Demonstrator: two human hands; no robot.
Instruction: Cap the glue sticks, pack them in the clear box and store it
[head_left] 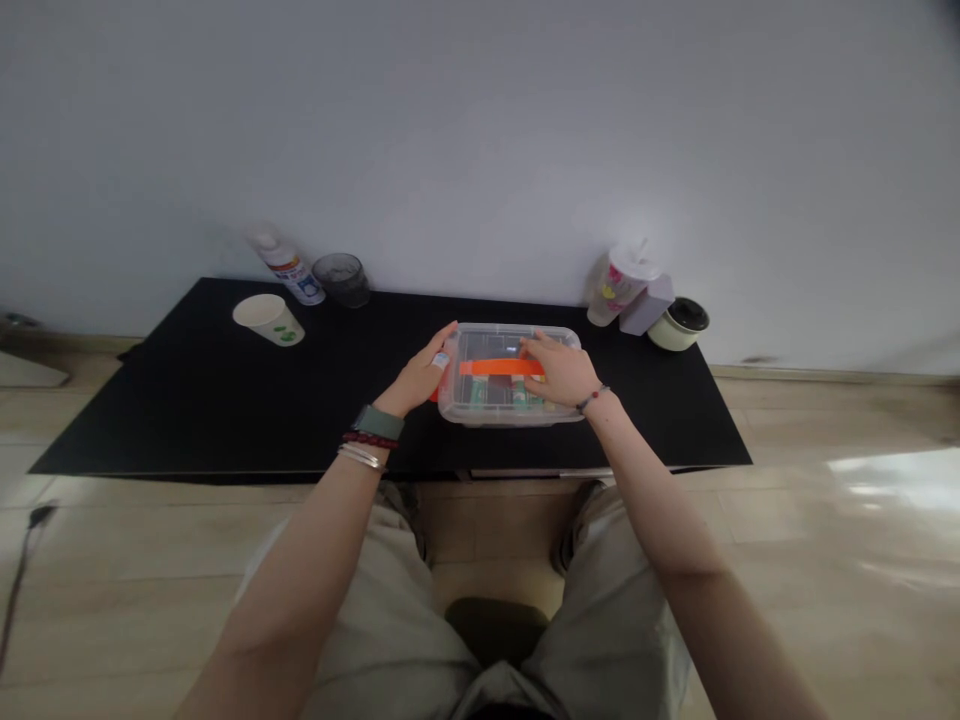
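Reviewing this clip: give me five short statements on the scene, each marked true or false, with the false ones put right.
1. The left hand is at the left end of the clear box. True.
2. The right hand is on the spray can. False: it is on the box's lid, by the orange handle.
3. The paper cup stands right of the box. False: it stands left of it.
4. The pale pot has a dark lid. True.
5. The table is white. False: its top is black.
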